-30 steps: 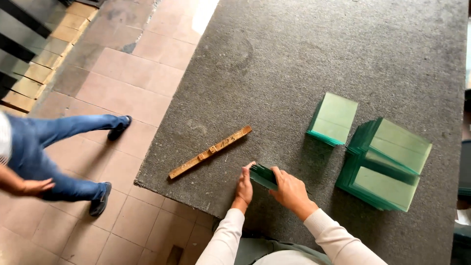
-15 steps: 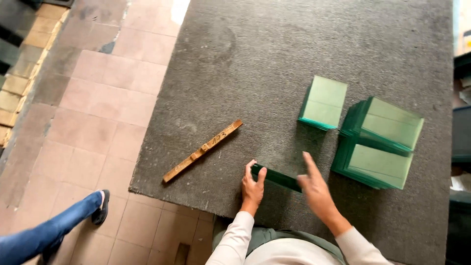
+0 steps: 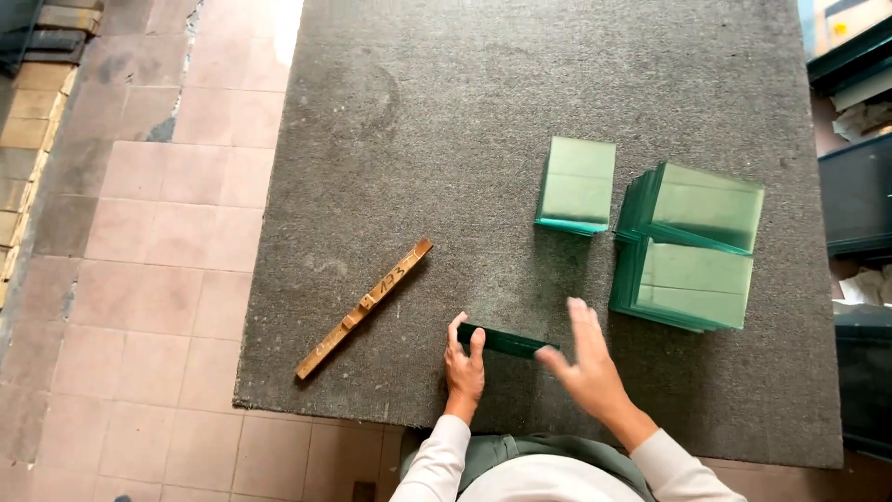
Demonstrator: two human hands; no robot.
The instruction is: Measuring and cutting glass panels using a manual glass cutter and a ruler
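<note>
Right hand (image 3: 587,367) lifted off glass strip (image 3: 506,341), fingers spread; left hand (image 3: 464,364) pinches its end; stiff, fragile, sharp-edged

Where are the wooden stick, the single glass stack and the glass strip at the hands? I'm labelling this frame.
wooden stick (image 3: 364,308): head view, middle of its length.
single glass stack (image 3: 578,183): head view, top pane's centre.
glass strip (image 3: 509,341): head view, dark upper edge.

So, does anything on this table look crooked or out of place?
Slightly. The two right glass stacks overlap, the upper one skewed on the lower, with sheet edges fanned. The wooden stick lies diagonally. No visible breakage.
</note>
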